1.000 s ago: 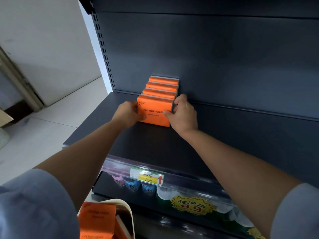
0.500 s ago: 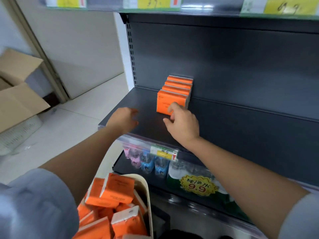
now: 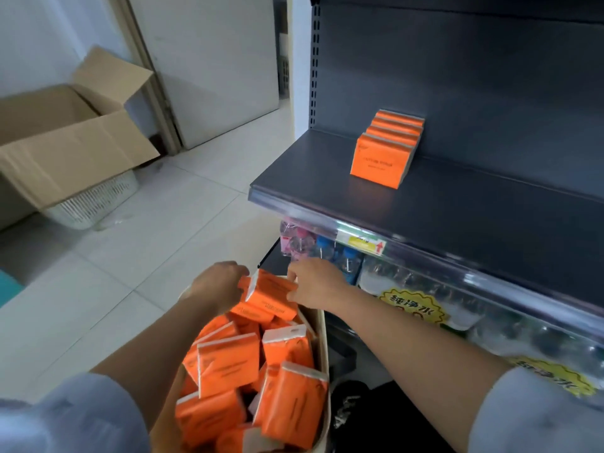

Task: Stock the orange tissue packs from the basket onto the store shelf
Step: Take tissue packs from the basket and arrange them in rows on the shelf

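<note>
Both hands have come down from the shelf to the basket point(image 3: 323, 341), which stands on the floor below the shelf's front left corner and is heaped with loose orange packs point(image 3: 228, 366). At the basket's far end, the left hand point(image 3: 218, 286) curls its fingers round the left end of the topmost orange tissue pack point(image 3: 272, 295), and the right hand point(image 3: 316, 284) pinches its right end between thumb and fingers. The pack lies tilted on the heap. Just beyond the right hand, water bottles point(image 3: 343, 260) stand under the shelf's clear front edge, which carries a yellow price label point(image 3: 363, 244). On the shelf point(image 3: 313, 171), near its back left corner, a row of four packs point(image 3: 386, 148) stands upright, one behind another. Farther left, an open cardboard box point(image 3: 65, 138) rests on the tiled floor point(image 3: 183, 204).
</note>
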The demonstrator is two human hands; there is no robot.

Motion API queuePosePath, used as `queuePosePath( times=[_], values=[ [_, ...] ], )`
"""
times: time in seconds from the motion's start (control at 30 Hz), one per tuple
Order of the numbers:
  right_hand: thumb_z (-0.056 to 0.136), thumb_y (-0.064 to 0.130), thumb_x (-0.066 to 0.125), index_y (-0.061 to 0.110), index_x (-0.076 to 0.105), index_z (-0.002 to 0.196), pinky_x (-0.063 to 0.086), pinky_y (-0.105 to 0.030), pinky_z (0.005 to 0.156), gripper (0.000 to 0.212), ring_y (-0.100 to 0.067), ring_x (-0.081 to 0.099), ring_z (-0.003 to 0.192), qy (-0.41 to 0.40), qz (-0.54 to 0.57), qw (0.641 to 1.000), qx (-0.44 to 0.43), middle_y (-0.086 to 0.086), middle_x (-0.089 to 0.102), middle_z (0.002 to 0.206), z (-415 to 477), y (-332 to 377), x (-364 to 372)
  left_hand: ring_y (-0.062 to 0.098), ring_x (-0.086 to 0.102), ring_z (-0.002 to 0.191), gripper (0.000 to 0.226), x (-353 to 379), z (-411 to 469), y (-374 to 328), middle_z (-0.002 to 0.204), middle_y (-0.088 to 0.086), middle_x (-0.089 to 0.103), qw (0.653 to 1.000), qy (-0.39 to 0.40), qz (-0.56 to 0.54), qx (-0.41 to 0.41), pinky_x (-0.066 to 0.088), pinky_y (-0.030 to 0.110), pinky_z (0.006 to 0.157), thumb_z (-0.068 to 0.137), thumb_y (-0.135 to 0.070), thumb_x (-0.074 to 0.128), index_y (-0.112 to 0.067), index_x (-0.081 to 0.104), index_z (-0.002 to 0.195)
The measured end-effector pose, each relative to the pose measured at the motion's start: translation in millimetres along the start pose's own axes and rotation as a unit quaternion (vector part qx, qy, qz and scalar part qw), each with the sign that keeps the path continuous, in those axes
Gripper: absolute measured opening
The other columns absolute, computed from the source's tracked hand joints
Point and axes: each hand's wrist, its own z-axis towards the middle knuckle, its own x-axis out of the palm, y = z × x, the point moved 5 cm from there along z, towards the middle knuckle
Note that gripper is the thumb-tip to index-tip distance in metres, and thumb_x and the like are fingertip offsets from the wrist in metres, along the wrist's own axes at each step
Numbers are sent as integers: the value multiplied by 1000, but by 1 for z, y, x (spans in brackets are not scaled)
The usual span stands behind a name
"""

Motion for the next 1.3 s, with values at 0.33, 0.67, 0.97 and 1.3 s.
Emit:
queuePosePath(
  times=[0.33,0.67,0.97,1.3],
  values=[
    [91,21,56,14,55,109,44,-33,72,19,-25,58,98,220,-76,972,-16,-6,58,110,2,-2,109,14,58,104,31,93,-37,28,118,-9,60,994,77,-64,-39,52,27,75,85,-34,53,-35,61,115],
    [86,19,65,18,55,113,50,-38,87,29,-25,58,104,147,-83,985,-34,-4,57,112,9,-6,109,12,52,101,62,95,-41,30,113,-9,56,992,125,-3,17,42,27,77,66,-63,71,-31,48,114],
    [78,21,75,21,52,125,52,-36,88,52,-20,59,102,113,124,983,73,-1,58,119,14,-34,26,18,57,99,39,36,-11,34,103,-4,60,957,182,-224,-23,46,33,87,75,-55,71,-30,59,102],
    [86,21,68,35,34,143,53,-31,71,68,-21,61,94,-48,263,961,76,1,53,115,-5,-54,-39,21,71,92,29,-37,-16,13,108,8,72,819,175,-545,-42,58,34,79,87,-29,64,-19,62,113]
  ],
)
